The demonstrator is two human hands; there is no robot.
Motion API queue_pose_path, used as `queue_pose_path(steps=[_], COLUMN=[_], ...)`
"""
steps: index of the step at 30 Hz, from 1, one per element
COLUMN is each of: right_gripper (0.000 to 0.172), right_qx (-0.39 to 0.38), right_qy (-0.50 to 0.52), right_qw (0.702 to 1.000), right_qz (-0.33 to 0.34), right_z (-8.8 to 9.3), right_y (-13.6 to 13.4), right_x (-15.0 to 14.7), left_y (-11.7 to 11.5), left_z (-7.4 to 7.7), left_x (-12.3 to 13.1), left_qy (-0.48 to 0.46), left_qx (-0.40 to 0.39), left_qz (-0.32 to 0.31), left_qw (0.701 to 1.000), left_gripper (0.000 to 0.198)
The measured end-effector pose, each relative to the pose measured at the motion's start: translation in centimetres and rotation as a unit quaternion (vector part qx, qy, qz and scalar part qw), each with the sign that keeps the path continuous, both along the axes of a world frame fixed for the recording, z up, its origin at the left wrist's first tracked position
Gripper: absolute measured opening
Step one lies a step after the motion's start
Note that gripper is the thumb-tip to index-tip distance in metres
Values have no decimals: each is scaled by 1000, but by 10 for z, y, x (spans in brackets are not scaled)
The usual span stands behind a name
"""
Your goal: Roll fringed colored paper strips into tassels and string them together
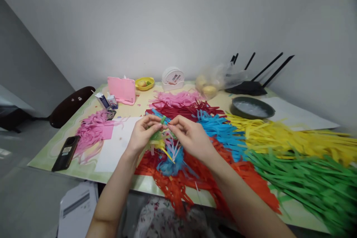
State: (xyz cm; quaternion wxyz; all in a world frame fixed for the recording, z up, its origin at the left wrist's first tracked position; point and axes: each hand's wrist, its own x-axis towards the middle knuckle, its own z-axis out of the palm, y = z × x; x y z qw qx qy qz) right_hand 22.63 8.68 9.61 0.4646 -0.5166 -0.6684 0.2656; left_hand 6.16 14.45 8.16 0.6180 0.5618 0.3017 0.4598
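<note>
Over the table's front middle, my left hand [147, 131] is closed in a pinch on a green paper strip [163, 119]. Close beside it, my right hand [187, 134] pinches the same small bunch; the exact part between its fingertips is partly hidden. Below the fingers hangs a mixed bunch of white, yellow and blue paper strips [171, 156], slightly blurred. Under both hands lie piles of fringed paper strips: red-orange [251, 182], dark red [184, 112], blue [223, 130] and light pink [178, 98].
Yellow fringe [279, 135] and green fringe [304, 178] cover the right side. A dark bowl [237, 113] and a black router [248, 88] stand behind. Leftward lie pink fringe [90, 132], a phone [65, 154], white paper [111, 156], small cartons [102, 101] and a pink tablet case [122, 90].
</note>
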Motion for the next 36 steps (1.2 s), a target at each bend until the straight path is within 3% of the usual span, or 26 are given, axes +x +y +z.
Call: queue_pose_path(steps=[3, 7, 12, 16, 20, 23, 26, 28, 30, 33, 36], right_gripper=[17, 42, 46, 36, 19, 17, 20, 20, 20, 19, 24], right_qx=[-35, -119, -140, -129, -28, 47, 98, 146, 169, 136, 41], right_qy=[69, 210, 238, 217, 115, 172, 311, 343, 328, 262, 156], right_qw=[996, 959, 943, 953, 992, 984, 944, 925, 925, 953, 987], right_qz=[38, 151, 186, 170, 49, -20, -48, -79, -93, -64, -14], right_z=[-3, -6, -6, -8, 0, 23, 58, 80, 94, 93, 69], right_y=[3, 7, 9, 11, 17, 23, 28, 28, 25, 17, 15], right_x=[1, 4, 8, 7, 5, 17, 51, 77, 94, 92, 67], left_y=[0, 1, 0, -5, -7, -2, 7, 13, 16, 15, 10], left_z=[-1, 0, 4, 6, 7, 6, 5, 5, 5, 4, 3], left_x=[0, 0, -2, 0, 5, 3, -6, -11, -12, -6, 2], left_qy=[46, 86, 115, 152, 187, 253, 296, 304, 303, 286, 279], left_qx=[45, 114, 154, 184, 216, 264, 299, 314, 320, 301, 276], left_qz=[4, 46, 73, 36, 51, 81, 88, 90, 82, 47, 38], left_qw=[998, 989, 979, 970, 957, 927, 903, 895, 894, 908, 919], left_gripper=[25, 13, 11, 10, 8, 5, 10, 15, 15, 18, 24])
